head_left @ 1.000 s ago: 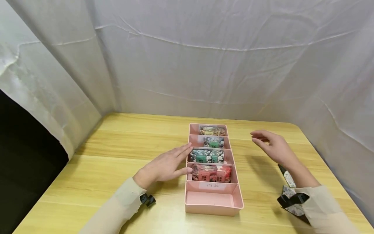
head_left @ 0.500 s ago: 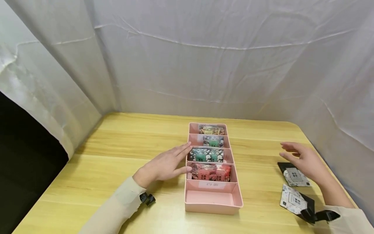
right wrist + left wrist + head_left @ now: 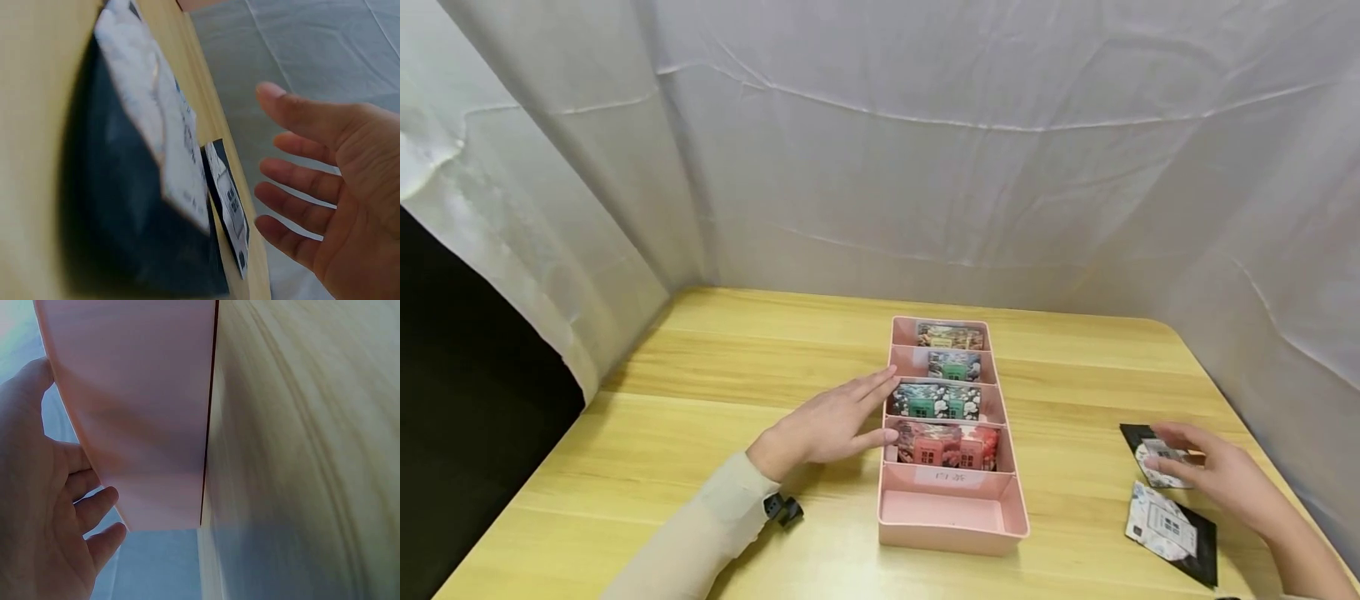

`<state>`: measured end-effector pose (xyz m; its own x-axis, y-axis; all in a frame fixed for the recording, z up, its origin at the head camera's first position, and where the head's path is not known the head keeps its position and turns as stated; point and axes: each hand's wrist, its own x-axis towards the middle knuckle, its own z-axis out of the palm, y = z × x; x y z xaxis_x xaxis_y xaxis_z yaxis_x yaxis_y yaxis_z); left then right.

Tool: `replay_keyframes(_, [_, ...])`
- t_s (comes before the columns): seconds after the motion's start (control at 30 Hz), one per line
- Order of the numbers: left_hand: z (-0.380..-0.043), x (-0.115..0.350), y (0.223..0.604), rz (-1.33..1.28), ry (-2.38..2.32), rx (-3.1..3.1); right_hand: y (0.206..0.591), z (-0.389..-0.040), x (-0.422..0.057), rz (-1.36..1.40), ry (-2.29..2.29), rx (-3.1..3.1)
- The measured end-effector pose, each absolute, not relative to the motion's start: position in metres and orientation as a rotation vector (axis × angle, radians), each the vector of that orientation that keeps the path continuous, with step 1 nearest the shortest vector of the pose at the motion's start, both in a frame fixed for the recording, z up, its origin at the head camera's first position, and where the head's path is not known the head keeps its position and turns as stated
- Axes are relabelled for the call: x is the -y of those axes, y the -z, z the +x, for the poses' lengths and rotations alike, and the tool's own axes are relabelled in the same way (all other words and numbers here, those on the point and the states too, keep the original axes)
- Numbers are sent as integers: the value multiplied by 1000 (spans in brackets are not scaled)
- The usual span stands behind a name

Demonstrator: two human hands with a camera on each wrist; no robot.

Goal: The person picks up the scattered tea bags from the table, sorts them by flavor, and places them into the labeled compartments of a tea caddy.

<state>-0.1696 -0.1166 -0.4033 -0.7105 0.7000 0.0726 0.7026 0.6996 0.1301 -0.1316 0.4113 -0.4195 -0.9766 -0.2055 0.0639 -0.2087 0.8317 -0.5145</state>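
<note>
My left hand [image 3: 831,423] rests against the left side of a long pink divided tray [image 3: 951,538], fingers extended, with thumb and fingertips at its rim. The left wrist view has the fingers along the top edge of the tray's side wall [image 3: 137,412]. On the right, my right hand [image 3: 1228,475] hovers over the farther of two flat black-and-white floral sachets [image 3: 1138,435], partly covering it. Thumb and fingers stand apart with nothing between them. Nearer me lies the other sachet [image 3: 1172,529], which looms large in the right wrist view.
Four of the tray's compartments hold packets: red ones [image 3: 928,451], dark floral ones with green labels [image 3: 921,407], a bluish one [image 3: 955,367] and yellowish ones [image 3: 951,337]. A paper label [image 3: 947,477] marks the front compartment's divider. Pale cloth [image 3: 880,183] hangs behind the wooden table [image 3: 722,350].
My right hand has moved right, then down towards me, from beside the tray to over the farther sachet. Both sachets have come into fuller view. My left hand has stayed at the tray.
</note>
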Motion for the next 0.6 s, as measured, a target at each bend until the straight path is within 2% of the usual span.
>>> replay_keyframes(0.27, [-170, 115, 403, -1186, 221, 2872, 427, -103, -416, 368, -747, 3037])
replay_keyframes(0.6, [-169, 116, 402, -1176, 231, 2895, 435, -88, -423, 451, -586, 3191])
